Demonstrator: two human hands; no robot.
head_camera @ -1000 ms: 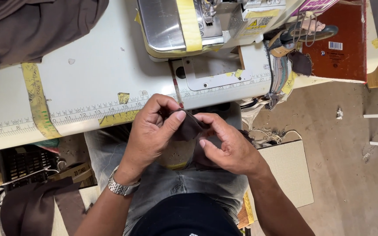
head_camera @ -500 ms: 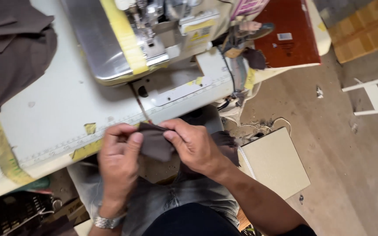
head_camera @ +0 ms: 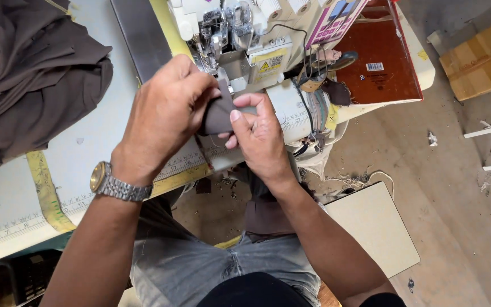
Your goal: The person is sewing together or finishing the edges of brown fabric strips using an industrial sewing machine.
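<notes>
A small piece of brown fabric [head_camera: 218, 115] is pinched between my two hands just in front of the sewing machine [head_camera: 245, 40]. My left hand [head_camera: 163, 116], with a metal wristwatch [head_camera: 112, 183] on its wrist, covers the fabric's left side. My right hand [head_camera: 259, 136] grips its right edge with thumb and fingers. Both hands hover above the white table [head_camera: 92, 153], close to the machine's needle area. Most of the fabric is hidden under my fingers.
A heap of brown cloth [head_camera: 24, 79] lies at the table's left. A ruler strip [head_camera: 24, 224] runs along the table's front edge. A red-brown board [head_camera: 382, 68] sits right of the machine. A beige panel [head_camera: 370, 227], a cardboard box [head_camera: 484, 59] and lint lie on the floor.
Both hands have lifted the fabric from lap level up over the table toward the machine. The view has swung closer to the machine.
</notes>
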